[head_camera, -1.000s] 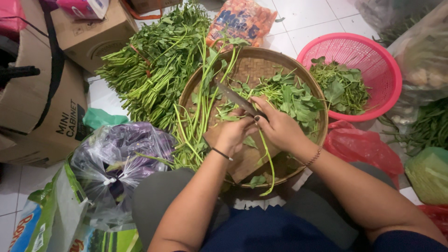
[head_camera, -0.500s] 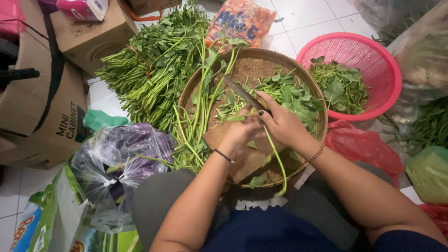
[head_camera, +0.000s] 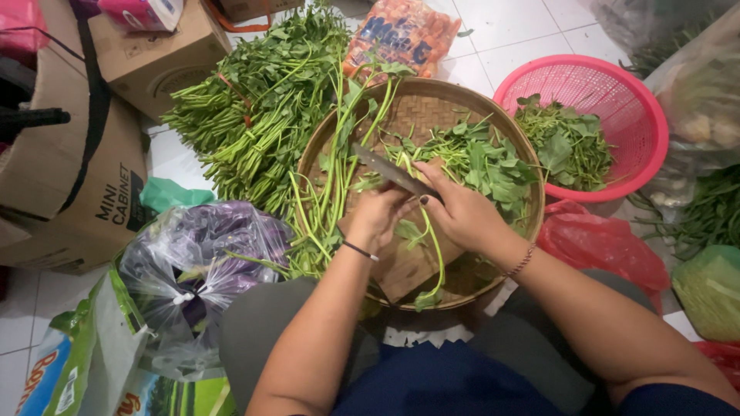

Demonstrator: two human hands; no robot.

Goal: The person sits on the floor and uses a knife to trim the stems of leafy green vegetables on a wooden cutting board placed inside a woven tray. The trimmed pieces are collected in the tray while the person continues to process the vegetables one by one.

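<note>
Knife (head_camera: 389, 171) sits in the right hand (head_camera: 460, 212), fingers closed round the handle, blade running up and left across the woven tray (head_camera: 509, 131). Left hand (head_camera: 378, 216) is curled shut around a green stem (head_camera: 436, 258), right beside the blade. Stem's long axis drops toward the person, crossing the wooden board (head_camera: 405, 266), so the left hand's nearer it.

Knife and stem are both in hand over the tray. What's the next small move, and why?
Probably draw the knife in the right hand down across the green stem that the left hand pinches. The blade sits just above both hands, and the stem hangs over the wooden board in the woven tray, so cut pieces should land there.
</note>
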